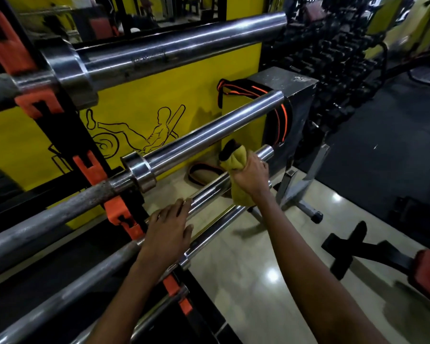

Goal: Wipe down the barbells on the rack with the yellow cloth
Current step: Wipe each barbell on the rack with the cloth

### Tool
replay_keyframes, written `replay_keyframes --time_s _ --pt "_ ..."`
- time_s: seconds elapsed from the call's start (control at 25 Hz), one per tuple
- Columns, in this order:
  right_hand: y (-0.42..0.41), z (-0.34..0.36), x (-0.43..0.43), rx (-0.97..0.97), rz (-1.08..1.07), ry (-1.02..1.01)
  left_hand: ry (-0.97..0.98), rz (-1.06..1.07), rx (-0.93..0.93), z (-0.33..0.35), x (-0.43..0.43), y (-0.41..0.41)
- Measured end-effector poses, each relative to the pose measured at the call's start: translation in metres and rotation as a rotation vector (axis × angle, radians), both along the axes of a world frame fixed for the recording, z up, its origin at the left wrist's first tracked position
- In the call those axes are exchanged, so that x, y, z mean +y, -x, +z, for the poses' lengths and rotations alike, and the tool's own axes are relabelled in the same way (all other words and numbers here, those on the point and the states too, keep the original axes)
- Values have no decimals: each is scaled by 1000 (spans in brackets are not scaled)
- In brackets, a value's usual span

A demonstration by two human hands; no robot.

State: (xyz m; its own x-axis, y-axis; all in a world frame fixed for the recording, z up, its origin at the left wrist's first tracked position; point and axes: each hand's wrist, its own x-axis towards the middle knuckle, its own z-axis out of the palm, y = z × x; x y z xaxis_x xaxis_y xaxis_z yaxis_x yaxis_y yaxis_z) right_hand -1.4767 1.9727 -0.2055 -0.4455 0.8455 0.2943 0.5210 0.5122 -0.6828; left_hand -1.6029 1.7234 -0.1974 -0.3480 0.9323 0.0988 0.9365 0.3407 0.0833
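Right hand [250,175] grips the cloth [236,160], fingers curled round it. The cloth is bunched round the third bar [209,191] down the rack [67,122], close to the sleeve end [267,153]. One cloth tail sticks up past the hand. The other hangs below, near the fourth bar [216,225].

Left hand [169,229] is open, palm down and fingers straight. Fingertips are on the third bar's sleeve and the palm is over the fourth bar. It looks like steadying.

Top bar [184,45] and second bar [209,127] sit above in orange hooks [116,209]. Neither hand touches them.

Judgement: mid-wipe on the third bar's sleeve. Can't tell which bars are already clean.

Risks from here:
- The hand is very near the sleeve end. A stroke outward likely runs the cloth off the tip, and the hand drops toward the fourth bar.
- Sleeves usually spin. If this one turns with the cloth, the far side goes unwiped. The flat left hand gives little hold against that.
- The hanging tail may snag on the fourth bar or drag across it.
- The left fingers lie between two close bars. If the third bar rolls or shifts in its hook under a hard push, they could get pinched.
- The bar could lift out of the open hook if pulled up and toward the person.
- A dropped cloth lands on the floor [258,281] near the belt [201,172] and picks up grit.
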Motion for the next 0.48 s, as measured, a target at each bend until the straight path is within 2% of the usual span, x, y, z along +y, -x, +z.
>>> replay_keyframes --time_s 0.08,0.16,0.28,0.36,0.48 --pt "3 5 21 3 -164 5 49 47 -12 5 9 -4" --pt "9 5 17 19 -222 -37 125 77 -35 12 19 -1" --pt "7 -13 -9 10 -37 -300 130 15 -27 11 22 12" --pt "0 -24 4 46 50 -326 83 -54 107 2 16 16" --pt "-5 -25 45 227 -113 -177 24 -75 211 -10 12 16"
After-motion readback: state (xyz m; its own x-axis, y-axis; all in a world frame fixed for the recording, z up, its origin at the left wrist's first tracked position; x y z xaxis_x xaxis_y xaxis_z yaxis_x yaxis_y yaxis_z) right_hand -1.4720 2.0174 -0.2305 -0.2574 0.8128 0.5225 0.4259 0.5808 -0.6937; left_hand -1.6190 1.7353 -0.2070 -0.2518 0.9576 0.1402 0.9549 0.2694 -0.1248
